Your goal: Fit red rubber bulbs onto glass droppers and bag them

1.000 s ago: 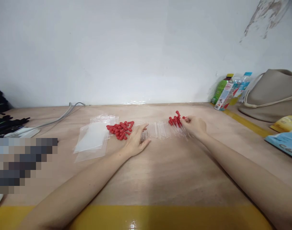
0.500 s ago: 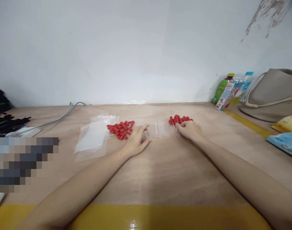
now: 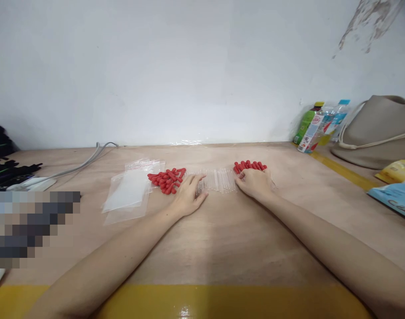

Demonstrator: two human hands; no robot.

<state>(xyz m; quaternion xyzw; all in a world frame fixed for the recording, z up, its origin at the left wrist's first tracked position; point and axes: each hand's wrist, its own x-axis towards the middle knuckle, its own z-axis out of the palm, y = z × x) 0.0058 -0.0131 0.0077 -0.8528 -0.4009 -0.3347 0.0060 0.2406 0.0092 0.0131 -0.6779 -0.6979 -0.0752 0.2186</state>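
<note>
In front of us the wooden tabletop [image 3: 229, 248] reaches from the yellow tape [image 3: 155, 301] at its near edge back to the wall [image 3: 189, 79], giving our forearms a broad stretch of wood. The clear tubes [image 3: 219, 180] lie in a row between our hands. Our left hand [image 3: 188, 196], fingers extended and thumb apart, lies over the row's left end, beside the loose red bulbs [image 3: 166, 180]. Our right hand [image 3: 257, 182] curls below the right-hand red bulbs [image 3: 250, 165]; we cannot tell whether it grips anything.

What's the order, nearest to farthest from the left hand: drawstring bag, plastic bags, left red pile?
1. Left red pile, just beside the left hand.
2. Plastic bags, left of the pile.
3. Drawstring bag, far right.
</note>
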